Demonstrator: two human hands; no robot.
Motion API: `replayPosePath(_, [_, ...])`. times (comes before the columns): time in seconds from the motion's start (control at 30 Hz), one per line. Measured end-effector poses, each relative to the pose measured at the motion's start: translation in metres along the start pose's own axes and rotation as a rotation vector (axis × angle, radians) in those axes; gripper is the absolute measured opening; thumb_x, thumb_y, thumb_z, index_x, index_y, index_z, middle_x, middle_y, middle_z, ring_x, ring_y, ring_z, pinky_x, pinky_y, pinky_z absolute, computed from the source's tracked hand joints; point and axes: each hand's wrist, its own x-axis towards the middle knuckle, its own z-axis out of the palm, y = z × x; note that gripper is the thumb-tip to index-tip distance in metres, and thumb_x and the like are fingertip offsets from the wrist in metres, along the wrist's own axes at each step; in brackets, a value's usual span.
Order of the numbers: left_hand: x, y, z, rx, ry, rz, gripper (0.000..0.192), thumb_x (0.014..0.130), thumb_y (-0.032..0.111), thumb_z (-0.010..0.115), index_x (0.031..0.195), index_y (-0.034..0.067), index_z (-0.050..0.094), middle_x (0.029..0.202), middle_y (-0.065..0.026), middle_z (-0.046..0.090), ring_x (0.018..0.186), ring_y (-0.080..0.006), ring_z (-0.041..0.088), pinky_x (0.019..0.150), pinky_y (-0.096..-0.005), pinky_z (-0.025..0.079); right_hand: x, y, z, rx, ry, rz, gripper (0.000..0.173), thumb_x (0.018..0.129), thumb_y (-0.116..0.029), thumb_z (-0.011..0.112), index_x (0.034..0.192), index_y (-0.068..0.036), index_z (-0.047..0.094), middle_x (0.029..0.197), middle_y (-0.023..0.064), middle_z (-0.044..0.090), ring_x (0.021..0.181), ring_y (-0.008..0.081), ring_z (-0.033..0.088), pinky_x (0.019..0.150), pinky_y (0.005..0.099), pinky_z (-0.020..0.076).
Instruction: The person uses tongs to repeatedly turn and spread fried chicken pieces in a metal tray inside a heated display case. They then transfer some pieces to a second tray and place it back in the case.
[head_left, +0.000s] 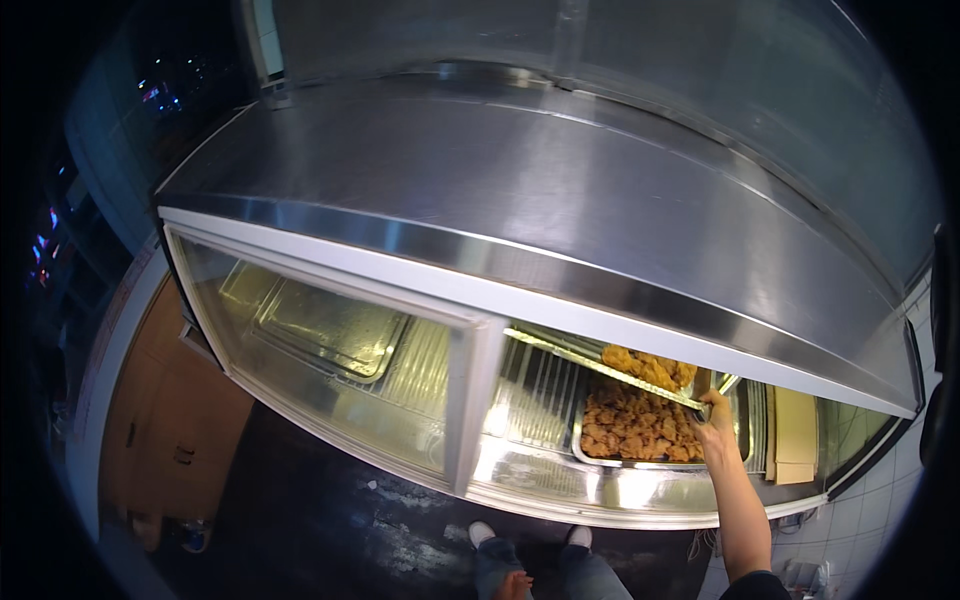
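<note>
At the right side of a glass-fronted display case, my right hand grips the near corner of an upper metal tray. Golden fried pieces lie in that tray, partly hidden by the case's top edge. Below it, a lower metal tray holds many browner fried pieces, and my right forearm passes over its right part. My left hand hangs low in front of my leg, only partly seen, with nothing visible in it.
A sliding glass pane covers the case's left half, with a metal tray behind it. Folded cardboard stands at the right inside. The stainless steel top spans above. At left is a wooden cabinet; cables hang below right.
</note>
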Motion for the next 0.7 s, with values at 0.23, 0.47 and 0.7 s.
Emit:
replayPosePath(0.23, [0.083,0.111,0.009,-0.458,-0.100,-0.201,0.048,0.097,0.046,0.043,0.112,0.001,0.052,0.107,-0.0240,0.063,0.093,-0.0362,0.066,0.081,-0.0448,0.054,-0.108,-0.111,-0.166,-0.049,0.244,0.000,0.014,0.065,-0.002,0.054,0.074,-0.008,0.046,0.063,0.0040,0.048,0.049,0.0185,0.049,0.049,0.0334,0.0481])
replayPosePath(0.47, [0.120,0.274,0.029,-0.840,-0.581,-0.507,0.083,0.091,0.065,0.036,0.139,-0.002,0.033,0.132,-0.0241,0.049,0.115,-0.0355,0.055,0.098,-0.0488,0.046,-0.195,-0.167,-0.258,-0.144,0.123,0.159,0.030,0.064,0.001,0.054,0.094,0.004,0.057,0.079,0.0112,0.063,0.068,0.0242,0.064,0.064,0.0341,0.0563])
replayPosePath(0.7, [0.061,0.330,0.064,-0.474,-0.399,-0.399,0.046,0.067,-0.007,0.050,0.113,-0.004,0.052,0.096,-0.0112,0.061,0.084,-0.0211,0.062,0.071,-0.0313,0.052,-0.157,-0.183,-0.310,-0.177,0.187,0.400,0.025,0.072,0.003,0.061,0.096,0.002,0.056,0.081,0.0119,0.061,0.067,0.0229,0.063,0.059,0.0360,0.0572])
